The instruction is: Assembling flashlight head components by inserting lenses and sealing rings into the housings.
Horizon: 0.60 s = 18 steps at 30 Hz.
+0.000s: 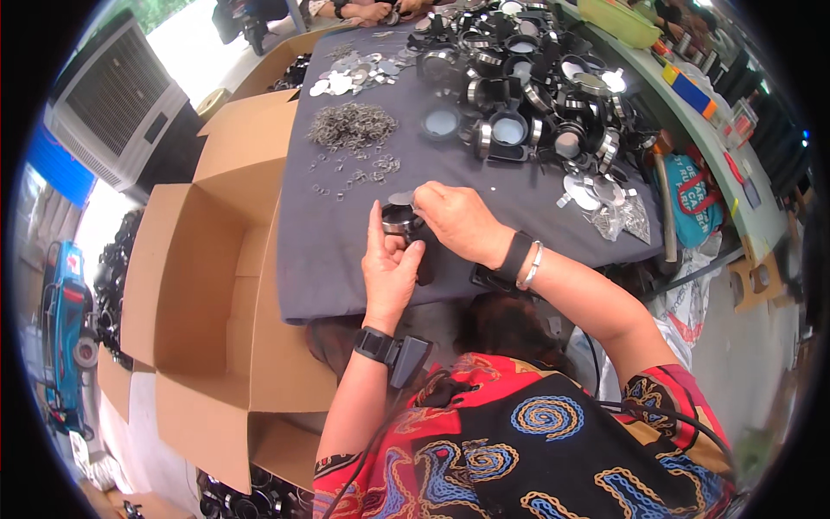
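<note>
Mid-frame, the left hand [391, 275], pointing upward, grips a black-and-silver ring [399, 227]; the right hand [460, 221], angled leftward, pinches a grey disc [401, 198].

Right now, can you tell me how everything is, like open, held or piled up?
Left hand: gripping, forefinger stretched out
Black-and-silver round part: held in left hand
Right hand: pinching
Grey disc: held, by the round part's rim
Big cardboard box: open, flaps spread
Small metal clips: heaped, some scattered
Loose discs: piled, overlapping
Clear bag: holding small pieces; can't tell if open
Grilled machine: can't tell if running
</note>
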### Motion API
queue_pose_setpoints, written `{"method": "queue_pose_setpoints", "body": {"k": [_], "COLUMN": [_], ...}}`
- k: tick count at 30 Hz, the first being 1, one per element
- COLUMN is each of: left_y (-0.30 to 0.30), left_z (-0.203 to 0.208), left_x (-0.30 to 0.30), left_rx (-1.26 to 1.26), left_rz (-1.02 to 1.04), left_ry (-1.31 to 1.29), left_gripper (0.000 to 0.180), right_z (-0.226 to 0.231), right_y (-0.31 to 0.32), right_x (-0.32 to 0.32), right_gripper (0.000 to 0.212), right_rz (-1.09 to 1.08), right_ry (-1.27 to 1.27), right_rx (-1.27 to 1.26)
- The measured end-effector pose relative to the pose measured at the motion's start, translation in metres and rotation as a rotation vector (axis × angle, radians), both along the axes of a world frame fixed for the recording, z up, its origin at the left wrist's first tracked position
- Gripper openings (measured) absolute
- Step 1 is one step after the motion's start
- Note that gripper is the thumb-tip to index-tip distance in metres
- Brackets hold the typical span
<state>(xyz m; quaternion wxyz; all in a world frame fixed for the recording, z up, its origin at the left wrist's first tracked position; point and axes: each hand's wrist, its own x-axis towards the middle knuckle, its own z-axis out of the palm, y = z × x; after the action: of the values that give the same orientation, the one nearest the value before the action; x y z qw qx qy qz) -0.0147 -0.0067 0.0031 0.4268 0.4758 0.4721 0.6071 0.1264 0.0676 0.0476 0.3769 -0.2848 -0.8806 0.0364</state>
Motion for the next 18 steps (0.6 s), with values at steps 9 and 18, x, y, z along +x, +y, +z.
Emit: {"method": "queue_pose_setpoints", "body": {"k": [9, 18], "left_y": [0.002, 0.0036], "left_z": [-0.0024, -0.0045], "left_x": [-0.0005, -0.0019], "left_rx": [-0.014, -0.082], "left_rz": [0.002, 0.008], "left_ry": [-0.046, 0.005], "left_gripper": [0.065, 0.059], "right_z": [-0.0001, -0.0052], "right_y": [0.0009, -0.0004], "right_x": [-0.0079, -0.0058], "right_gripper": [0.014, 0.012], "right_rz": [0.138, 0.153], "right_ry": [-0.155, -0.08], "right_rx": [-0.035, -0.067]}}
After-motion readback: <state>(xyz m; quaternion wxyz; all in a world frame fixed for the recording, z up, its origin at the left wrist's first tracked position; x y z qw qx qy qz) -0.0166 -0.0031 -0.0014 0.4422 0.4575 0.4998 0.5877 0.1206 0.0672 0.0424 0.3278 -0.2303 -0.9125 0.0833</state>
